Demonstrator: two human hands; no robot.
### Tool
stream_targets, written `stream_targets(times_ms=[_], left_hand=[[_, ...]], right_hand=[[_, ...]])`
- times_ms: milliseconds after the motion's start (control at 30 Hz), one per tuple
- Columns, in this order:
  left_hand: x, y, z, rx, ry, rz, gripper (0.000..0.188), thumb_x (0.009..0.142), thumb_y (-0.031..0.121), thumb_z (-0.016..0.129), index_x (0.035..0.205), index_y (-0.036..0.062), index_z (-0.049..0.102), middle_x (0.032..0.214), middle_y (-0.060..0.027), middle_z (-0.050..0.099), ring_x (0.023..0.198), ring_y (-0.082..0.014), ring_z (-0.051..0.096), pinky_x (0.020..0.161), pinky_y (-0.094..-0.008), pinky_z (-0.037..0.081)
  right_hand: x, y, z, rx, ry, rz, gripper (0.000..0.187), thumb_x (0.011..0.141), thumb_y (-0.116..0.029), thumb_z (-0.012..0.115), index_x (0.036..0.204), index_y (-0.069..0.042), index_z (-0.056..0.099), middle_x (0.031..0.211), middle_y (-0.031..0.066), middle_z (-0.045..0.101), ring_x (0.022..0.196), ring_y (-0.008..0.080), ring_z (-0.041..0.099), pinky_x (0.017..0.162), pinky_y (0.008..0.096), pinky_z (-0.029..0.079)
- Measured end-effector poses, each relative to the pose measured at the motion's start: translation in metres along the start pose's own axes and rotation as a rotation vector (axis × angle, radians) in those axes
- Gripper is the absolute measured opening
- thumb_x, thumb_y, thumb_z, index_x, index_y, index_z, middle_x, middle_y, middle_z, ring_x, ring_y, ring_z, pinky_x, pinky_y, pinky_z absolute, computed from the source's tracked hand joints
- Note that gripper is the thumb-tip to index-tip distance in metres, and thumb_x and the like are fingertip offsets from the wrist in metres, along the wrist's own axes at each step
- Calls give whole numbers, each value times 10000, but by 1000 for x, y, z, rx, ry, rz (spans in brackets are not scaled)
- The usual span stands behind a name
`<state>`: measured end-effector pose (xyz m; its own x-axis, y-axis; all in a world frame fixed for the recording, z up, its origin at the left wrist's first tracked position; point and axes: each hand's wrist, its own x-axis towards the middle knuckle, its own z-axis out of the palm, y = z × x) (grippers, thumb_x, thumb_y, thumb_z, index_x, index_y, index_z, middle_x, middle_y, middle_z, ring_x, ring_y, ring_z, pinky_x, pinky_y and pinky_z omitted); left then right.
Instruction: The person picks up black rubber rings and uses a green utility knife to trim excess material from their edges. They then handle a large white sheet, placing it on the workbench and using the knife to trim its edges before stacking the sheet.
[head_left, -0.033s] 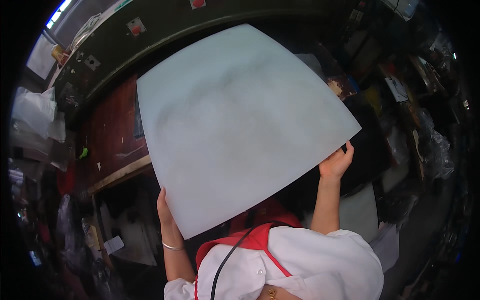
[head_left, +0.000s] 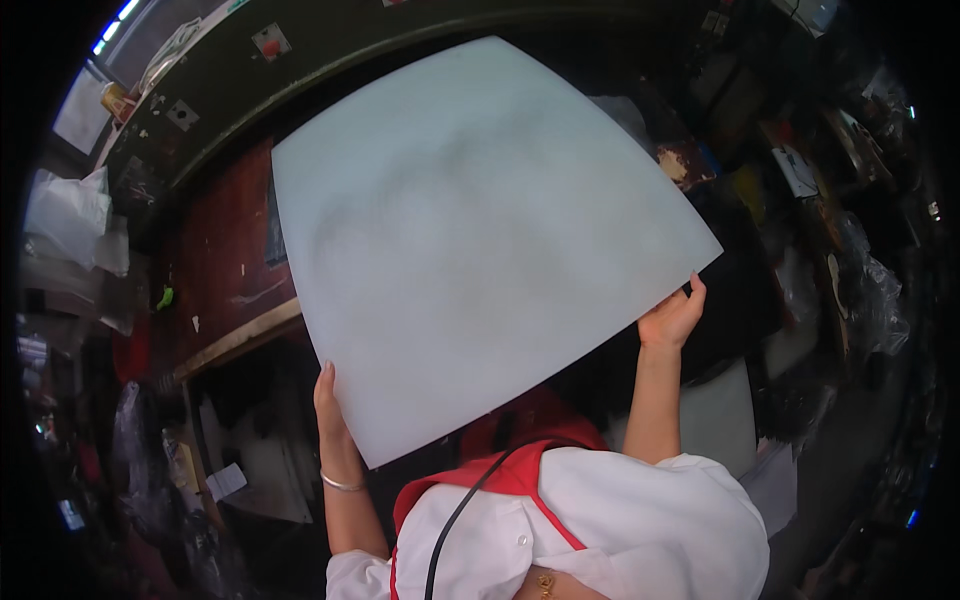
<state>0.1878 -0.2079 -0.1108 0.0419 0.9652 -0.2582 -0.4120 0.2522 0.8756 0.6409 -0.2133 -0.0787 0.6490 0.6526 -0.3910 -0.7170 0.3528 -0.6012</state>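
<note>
I hold a large white, slightly translucent sheet (head_left: 480, 230) up in front of me, and it fills the middle of the view. My left hand (head_left: 333, 408), with a thin bracelet at the wrist, grips the sheet's lower left edge. My right hand (head_left: 672, 316) holds the lower right corner, fingers curled around the edge. Below the sheet are my white shirt and red apron straps (head_left: 520, 475). The sheet hides most of what lies behind it.
A dark red wooden cabinet (head_left: 225, 270) with a pale ledge stands at the left, with white bags (head_left: 70, 215) beyond it. Cluttered dark shelves and plastic-wrapped goods (head_left: 860, 290) crowd the right side. Another pale sheet (head_left: 720, 420) leans low behind my right arm.
</note>
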Motion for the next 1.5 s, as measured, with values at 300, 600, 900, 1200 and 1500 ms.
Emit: stream_targets(times_ms=[300,600,900,1200,1500], left_hand=[[-10,-21,4,277,171,-109,564,1009,404,456,1274,-92,490,1175,-159,615,1008,-225,632,873,-319,512],[1,-30,-26,426,228,-143,580,998,410,483,1261,-106,511,1204,-157,609,1064,-210,595,932,-313,458],[-15,-23,-19,330,346,-198,545,994,421,493,1196,-81,554,1132,-121,639,973,-202,618,862,-310,488],[-3,12,-8,1321,396,-138,458,940,348,600,1200,-28,568,987,-130,650,883,-193,628,800,-329,501],[140,43,-13,1601,570,318,460,936,397,578,1136,-17,606,936,-181,659,853,-297,635,818,-362,493]], right_hand=[[11,2,-46,-353,-32,-42,414,986,-137,516,1308,110,432,1310,166,516,1165,263,549,960,375,485],[14,-17,-64,-615,-196,111,411,965,-242,583,1225,69,517,1170,141,599,1019,226,618,825,357,543],[107,-153,-69,-1440,-109,-356,531,968,-485,510,793,-1,640,658,69,640,572,127,613,530,230,485],[167,-79,30,-2018,-529,-160,680,914,-571,482,972,84,653,980,297,651,980,420,627,861,447,484],[204,-58,24,-1560,-355,97,710,951,-556,457,1168,105,603,1134,222,649,1093,278,600,937,353,436]])
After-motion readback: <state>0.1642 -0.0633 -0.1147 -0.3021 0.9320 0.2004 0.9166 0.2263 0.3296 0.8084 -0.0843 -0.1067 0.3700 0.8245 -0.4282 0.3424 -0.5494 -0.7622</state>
